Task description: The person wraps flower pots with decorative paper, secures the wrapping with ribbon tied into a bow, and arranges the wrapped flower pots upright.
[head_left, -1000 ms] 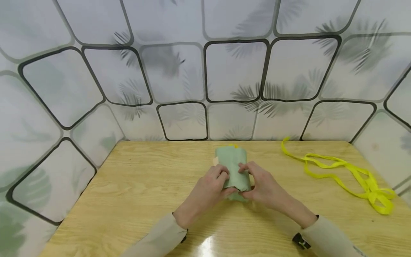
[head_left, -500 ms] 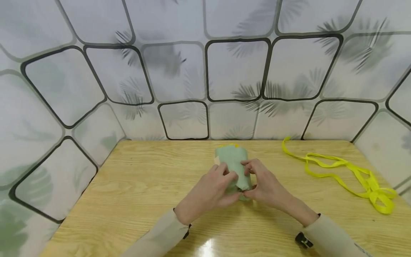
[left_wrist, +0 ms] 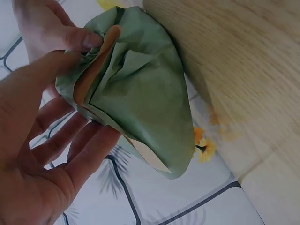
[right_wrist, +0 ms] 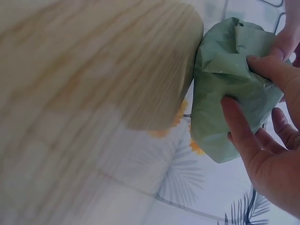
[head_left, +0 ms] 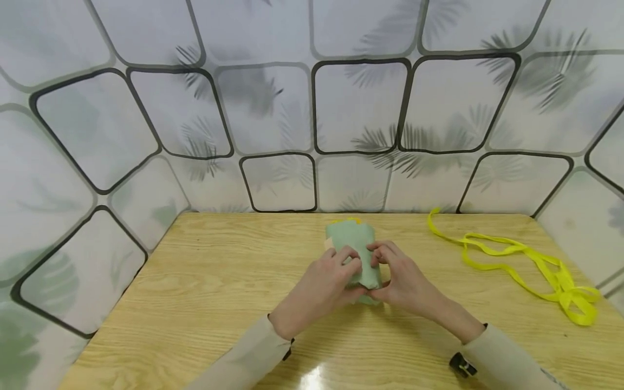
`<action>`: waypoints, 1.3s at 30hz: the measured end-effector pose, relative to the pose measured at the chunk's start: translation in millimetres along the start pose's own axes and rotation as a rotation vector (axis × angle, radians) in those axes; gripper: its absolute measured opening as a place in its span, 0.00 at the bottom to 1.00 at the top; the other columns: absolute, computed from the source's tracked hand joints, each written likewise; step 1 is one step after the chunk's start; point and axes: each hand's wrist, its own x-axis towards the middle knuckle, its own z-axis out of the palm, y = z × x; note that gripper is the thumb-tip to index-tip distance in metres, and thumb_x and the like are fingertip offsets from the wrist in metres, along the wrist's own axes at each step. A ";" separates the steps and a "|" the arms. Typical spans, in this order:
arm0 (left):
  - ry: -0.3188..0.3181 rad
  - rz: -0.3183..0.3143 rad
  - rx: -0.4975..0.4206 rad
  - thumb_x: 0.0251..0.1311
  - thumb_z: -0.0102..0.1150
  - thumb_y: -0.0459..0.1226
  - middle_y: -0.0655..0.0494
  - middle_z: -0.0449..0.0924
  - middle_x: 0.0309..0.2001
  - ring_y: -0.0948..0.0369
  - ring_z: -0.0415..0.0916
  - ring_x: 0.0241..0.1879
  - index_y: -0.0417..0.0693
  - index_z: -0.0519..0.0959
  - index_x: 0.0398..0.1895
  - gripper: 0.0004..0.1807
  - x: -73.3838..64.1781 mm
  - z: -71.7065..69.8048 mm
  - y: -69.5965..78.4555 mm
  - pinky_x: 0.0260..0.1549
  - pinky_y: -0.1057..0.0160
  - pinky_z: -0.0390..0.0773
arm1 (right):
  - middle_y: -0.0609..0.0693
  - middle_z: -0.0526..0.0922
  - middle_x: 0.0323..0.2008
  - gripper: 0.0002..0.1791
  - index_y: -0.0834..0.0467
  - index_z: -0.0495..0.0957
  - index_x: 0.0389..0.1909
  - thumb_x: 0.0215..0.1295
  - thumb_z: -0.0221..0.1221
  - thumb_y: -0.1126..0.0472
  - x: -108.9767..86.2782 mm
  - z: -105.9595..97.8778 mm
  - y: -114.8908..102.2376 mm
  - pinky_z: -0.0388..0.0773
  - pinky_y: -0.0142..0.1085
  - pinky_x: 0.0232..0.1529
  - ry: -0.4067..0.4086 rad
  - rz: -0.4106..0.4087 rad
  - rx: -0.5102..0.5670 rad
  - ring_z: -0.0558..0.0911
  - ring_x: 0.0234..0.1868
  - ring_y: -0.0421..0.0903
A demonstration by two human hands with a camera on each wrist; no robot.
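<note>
A small package wrapped in pale green paper (head_left: 352,238) lies near the table's back edge. My left hand (head_left: 331,279) grips its left side, fingers bent over the top and thumb at the near end. On the opposite side my right hand (head_left: 402,281) holds it the same way, and the two thumbs meet at the near end. In the left wrist view, folded paper there shows a tan inner face (left_wrist: 91,75), and a tan strip (left_wrist: 147,154) runs along one side. The right wrist view shows creased flaps (right_wrist: 227,64) under the right thumb. What is inside is hidden.
Yellow flowers (left_wrist: 204,146) show just beyond the package's far end. A long tangled yellow ribbon (head_left: 536,257) lies on the right of the wooden table (head_left: 234,260). Patterned backdrop walls (head_left: 361,108) rise behind and at both sides.
My left hand has slid right across the package, its thumb now close to the right thumb at the near end. The right hand has shifted slightly. The ribbon stays put.
</note>
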 end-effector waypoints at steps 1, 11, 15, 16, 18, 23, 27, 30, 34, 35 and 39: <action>-0.002 -0.001 0.000 0.58 0.74 0.53 0.59 0.77 0.47 0.64 0.67 0.29 0.53 0.76 0.37 0.19 0.3 0.2 -0.8 0.27 0.75 0.69 | 0.61 0.76 0.59 0.29 0.55 0.69 0.36 0.41 0.80 0.71 0.7 0.1 -0.1 0.86 0.36 0.35 0.002 -0.007 -0.010 0.81 0.57 0.62; -0.022 -0.030 0.036 0.56 0.76 0.50 0.61 0.76 0.38 0.64 0.66 0.29 0.52 0.76 0.37 0.19 0.6 0.0 -5.3 0.29 0.72 0.70 | 0.64 0.75 0.65 0.24 0.55 0.72 0.42 0.51 0.77 0.68 5.4 -10.1 0.5 0.84 0.27 0.31 -0.084 -0.039 0.159 0.80 0.59 0.68; -0.018 -0.042 0.006 0.55 0.77 0.49 0.62 0.76 0.37 0.65 0.65 0.28 0.52 0.75 0.36 0.20 0.9 1.0 -5.9 0.29 0.72 0.69 | 0.60 0.75 0.69 0.19 0.52 0.77 0.50 0.61 0.72 0.62 6.9 -28.1 8.1 0.87 0.32 0.42 -0.199 0.026 0.251 0.79 0.64 0.64; -0.016 -0.042 0.000 0.55 0.77 0.49 0.62 0.76 0.36 0.65 0.65 0.28 0.52 0.74 0.36 0.20 0.9 1.2 -6.0 0.29 0.72 0.69 | 0.58 0.77 0.67 0.17 0.52 0.78 0.51 0.64 0.71 0.59 8.1 -34.0 10.1 0.86 0.33 0.43 -0.204 0.058 0.246 0.81 0.62 0.61; -0.012 -0.038 -0.010 0.56 0.76 0.49 0.62 0.76 0.37 0.64 0.66 0.29 0.53 0.76 0.38 0.19 1.0 1.5 -6.2 0.30 0.71 0.70 | 0.56 0.83 0.60 0.13 0.53 0.81 0.51 0.69 0.67 0.55 12.1 -46.2 15.9 0.86 0.34 0.41 -0.170 0.128 0.208 0.86 0.56 0.55; -0.020 -0.038 -0.018 0.58 0.75 0.49 0.61 0.78 0.39 0.65 0.69 0.32 0.58 0.83 0.51 0.20 1.6 1.6 -7.5 0.31 0.71 0.75 | 0.56 0.90 0.38 0.10 0.57 0.85 0.42 0.72 0.62 0.53 26.9 -78.2 50.0 0.80 0.34 0.27 0.068 0.271 -0.089 0.87 0.33 0.44; -0.042 -0.040 -0.015 0.59 0.74 0.48 0.60 0.78 0.41 0.64 0.71 0.34 0.60 0.85 0.53 0.19 2.4 1.4 -9.1 0.33 0.71 0.75 | 0.65 0.88 0.38 0.13 0.66 0.84 0.41 0.70 0.63 0.58 35.9 -97.0 91.1 0.81 0.46 0.34 0.099 0.318 -0.273 0.86 0.34 0.57; -0.056 -0.042 -0.026 0.59 0.74 0.48 0.60 0.78 0.41 0.64 0.71 0.35 0.60 0.85 0.51 0.17 2.7 0.7 -9.9 0.33 0.71 0.74 | 0.71 0.86 0.43 0.21 0.73 0.81 0.47 0.68 0.63 0.57 40.7 -103.8 116.0 0.80 0.58 0.44 -0.020 0.395 -0.320 0.84 0.42 0.66; -0.065 -0.048 -0.068 0.58 0.75 0.46 0.60 0.78 0.41 0.64 0.69 0.35 0.60 0.86 0.49 0.16 3.6 -0.3 -10.6 0.33 0.72 0.69 | 0.75 0.82 0.49 0.28 0.78 0.77 0.54 0.66 0.64 0.56 41.6 -107.1 136.5 0.81 0.59 0.47 -0.160 0.501 -0.353 0.82 0.46 0.70; -0.067 -0.049 -0.079 0.58 0.75 0.46 0.60 0.78 0.41 0.65 0.68 0.34 0.60 0.86 0.49 0.16 3.9 -0.3 -10.8 0.33 0.72 0.68 | 0.75 0.83 0.48 0.28 0.78 0.77 0.54 0.66 0.64 0.57 40.9 -107.5 140.1 0.82 0.57 0.44 -0.172 0.519 -0.348 0.84 0.42 0.68; -0.063 -0.045 -0.097 0.57 0.75 0.45 0.59 0.78 0.41 0.65 0.67 0.34 0.59 0.86 0.48 0.16 5.0 0.7 -11.8 0.34 0.71 0.66 | 0.67 0.87 0.36 0.21 0.76 0.81 0.48 0.62 0.63 0.61 40.3 -109.1 149.3 0.82 0.48 0.34 -0.176 0.565 -0.312 0.84 0.31 0.56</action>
